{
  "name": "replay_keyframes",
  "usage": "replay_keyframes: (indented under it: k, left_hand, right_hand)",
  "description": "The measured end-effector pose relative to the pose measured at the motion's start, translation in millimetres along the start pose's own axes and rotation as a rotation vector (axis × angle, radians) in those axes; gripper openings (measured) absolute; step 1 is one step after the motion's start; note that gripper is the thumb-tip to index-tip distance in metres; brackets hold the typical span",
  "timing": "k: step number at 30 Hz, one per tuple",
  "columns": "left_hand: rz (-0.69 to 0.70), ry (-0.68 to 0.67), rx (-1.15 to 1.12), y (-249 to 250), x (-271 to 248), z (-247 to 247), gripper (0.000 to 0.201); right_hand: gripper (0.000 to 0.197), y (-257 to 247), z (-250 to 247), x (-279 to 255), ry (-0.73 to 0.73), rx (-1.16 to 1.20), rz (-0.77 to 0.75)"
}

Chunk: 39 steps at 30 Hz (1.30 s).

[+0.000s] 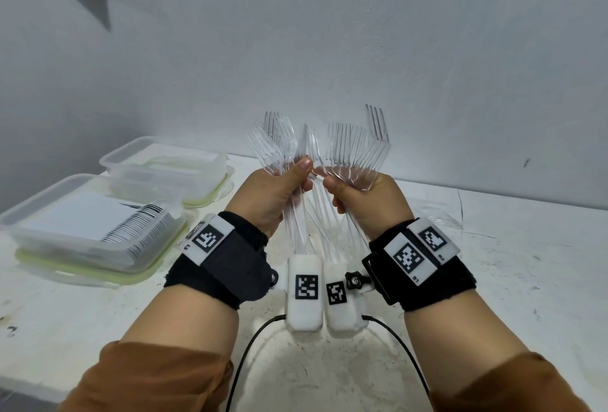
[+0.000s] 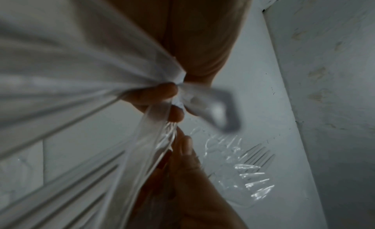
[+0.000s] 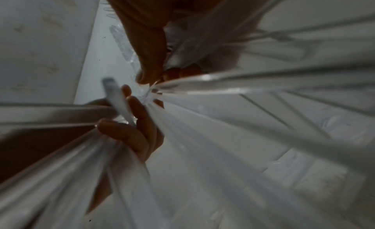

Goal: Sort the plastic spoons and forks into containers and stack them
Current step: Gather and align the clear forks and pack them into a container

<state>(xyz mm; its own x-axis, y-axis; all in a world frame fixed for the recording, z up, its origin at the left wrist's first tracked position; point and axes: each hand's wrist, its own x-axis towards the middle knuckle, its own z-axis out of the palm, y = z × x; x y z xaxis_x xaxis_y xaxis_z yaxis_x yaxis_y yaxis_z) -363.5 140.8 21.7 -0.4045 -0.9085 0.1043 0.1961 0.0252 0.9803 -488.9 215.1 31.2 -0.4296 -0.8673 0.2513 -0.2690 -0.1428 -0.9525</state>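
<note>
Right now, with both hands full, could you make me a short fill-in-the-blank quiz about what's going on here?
1. Both hands hold bundles of clear plastic ____.
2. The left hand and right hand hold the cutlery with the tines pointing ____.
3. The two lidded containers sit on the table to the person's ____.
4. More clear cutlery lies on the table beyond the ____ wrist.

Missing words: forks; up; left; right

Head view looking forward and down over both wrists toward the far wall, wrist views very close, facing up along clear forks (image 1: pixel 358 148), shared by all three
</note>
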Motion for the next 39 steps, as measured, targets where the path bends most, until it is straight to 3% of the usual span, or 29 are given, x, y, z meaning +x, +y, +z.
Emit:
replay_keyframes:
  k: [6, 13, 22, 27, 32, 36, 39]
  left_hand:
    - [-0.008, 0.003, -0.06, 4.8, -3.4, 2.7, 0.018]
    - [0.01, 0.029, -0.013, 2.0, -1.7, 3.6, 0.026]
    - [0.015, -0.035, -0.028, -0.3, -2.4, 4.4, 0.034]
    - [0.03, -0.004, -0.024, 0.4, -3.2, 4.4, 0.011]
    - [0.058, -0.006, -0.039, 3.5, -1.0, 3.7, 0.008]
    - [0.064, -0.019, -0.041, 5.0, -3.5, 4.1, 0.016]
    - [0.064, -0.005, -0.041, 5.4, -4.3, 4.3, 0.018]
  right_hand:
    - [0.017, -0.9, 0.9, 0.5, 0.056, 0.099, 0.005]
    - [0.018, -1.5, 3.5, -0.6, -0.009, 0.051, 0.014]
    - [0.007, -0.1, 0.4, 0.2, -0.078, 0.064, 0.016]
    - [0.011, 0.8, -1.2, -0.8, -0.057, 0.084, 0.026]
    - [0.015, -2.8, -7.0, 1.5, 0.005, 0.226, 0.088]
    - [0.009, -5.0, -8.4, 0.6, 0.017, 0.081, 0.075]
    - [0.021, -1.0, -7.7, 2.0, -0.011, -0.078, 0.067]
